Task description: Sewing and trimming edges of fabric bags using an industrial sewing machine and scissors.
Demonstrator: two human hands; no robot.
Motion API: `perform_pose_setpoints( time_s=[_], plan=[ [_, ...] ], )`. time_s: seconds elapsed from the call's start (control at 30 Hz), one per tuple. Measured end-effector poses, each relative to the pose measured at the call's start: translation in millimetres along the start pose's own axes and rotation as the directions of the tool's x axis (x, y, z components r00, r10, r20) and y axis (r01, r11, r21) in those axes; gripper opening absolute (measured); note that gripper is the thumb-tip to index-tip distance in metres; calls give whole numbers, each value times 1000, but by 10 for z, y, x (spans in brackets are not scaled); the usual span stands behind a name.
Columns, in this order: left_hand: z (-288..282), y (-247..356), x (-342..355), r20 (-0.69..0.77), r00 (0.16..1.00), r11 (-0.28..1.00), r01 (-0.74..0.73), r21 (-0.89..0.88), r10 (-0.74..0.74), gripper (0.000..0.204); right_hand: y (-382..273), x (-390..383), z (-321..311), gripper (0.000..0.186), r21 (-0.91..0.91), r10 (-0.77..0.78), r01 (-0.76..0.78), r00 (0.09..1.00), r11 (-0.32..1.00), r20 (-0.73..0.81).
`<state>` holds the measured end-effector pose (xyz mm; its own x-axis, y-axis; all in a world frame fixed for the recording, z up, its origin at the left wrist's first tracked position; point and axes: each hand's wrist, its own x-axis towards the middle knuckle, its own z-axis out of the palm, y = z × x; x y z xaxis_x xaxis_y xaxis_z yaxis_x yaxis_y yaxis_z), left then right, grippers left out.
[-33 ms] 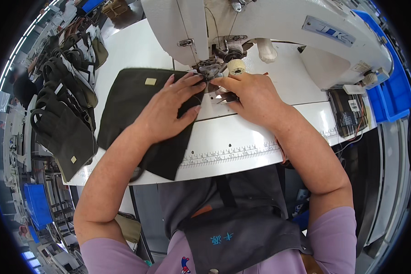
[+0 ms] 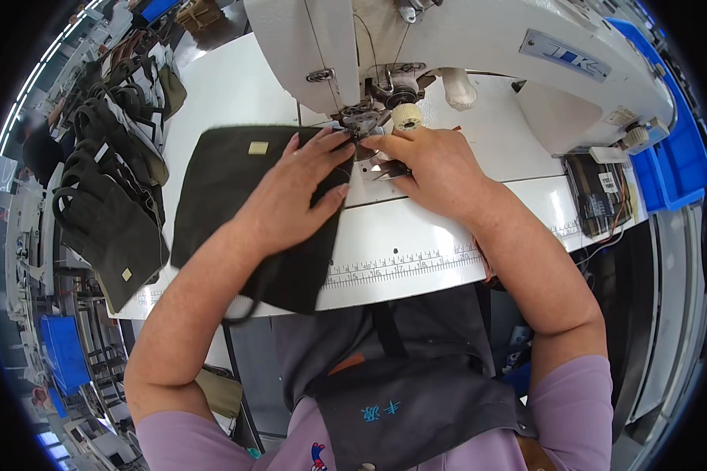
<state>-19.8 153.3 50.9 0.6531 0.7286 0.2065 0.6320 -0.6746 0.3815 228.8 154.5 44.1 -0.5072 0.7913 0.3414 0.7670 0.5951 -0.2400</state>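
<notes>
A dark olive fabric panel [image 2: 221, 188] with a small pale yellow label [image 2: 258, 147] lies on the white table, its right edge at the needle area [image 2: 361, 124] of a sewing machine [image 2: 463, 39]. My left hand [image 2: 291, 192] rests flat on the panel, fingers stretched toward the presser foot. In my right hand [image 2: 441, 169] is a small pair of thread snips [image 2: 390, 169], blades pointing left from under the palm. That hand's index finger reaches the panel's edge beside the needle. The fingertips partly hide the stitching spot. A dark strap [image 2: 247, 314] hangs off the table's front edge.
Dark fabric bags with handles [image 2: 106, 212] are piled along the table's left side. A printed ruler strip [image 2: 424, 261] runs along the front edge. At the right are a dark plaid bundle [image 2: 597, 192] and a blue bin [image 2: 668, 165].
The panel has turned slightly, its lower corner shifting right and its top edge dropping a little. My left hand has moved slightly with it; my right hand stays nearly still, holding the snips.
</notes>
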Motion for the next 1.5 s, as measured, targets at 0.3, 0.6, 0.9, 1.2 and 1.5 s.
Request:
perform_pose_setpoints(
  time_s=[0.3,0.6,0.9,1.2,1.5],
  plan=[
    [227,284,-37,-47,986,986,163,40,-161,52,-8,-12,-16,45,-37,12,-9,997,999,71],
    [263,293,21,-52,981,970,193,145,-187,55,0,-49,-45,41,-24,9,-8,1000,1000,20],
    [30,562,-208,-64,997,969,54,240,-40,55,25,-198,-200,26,-25,-11,8,992,1000,-123],
    [83,762,54,-103,979,966,192,173,-176,26,47,-223,-174,18,163,-80,96,992,982,-100],
    [-7,657,135,23,940,938,339,74,-341,20,-13,-251,-154,9,187,-177,195,978,963,-109]
  ],
)
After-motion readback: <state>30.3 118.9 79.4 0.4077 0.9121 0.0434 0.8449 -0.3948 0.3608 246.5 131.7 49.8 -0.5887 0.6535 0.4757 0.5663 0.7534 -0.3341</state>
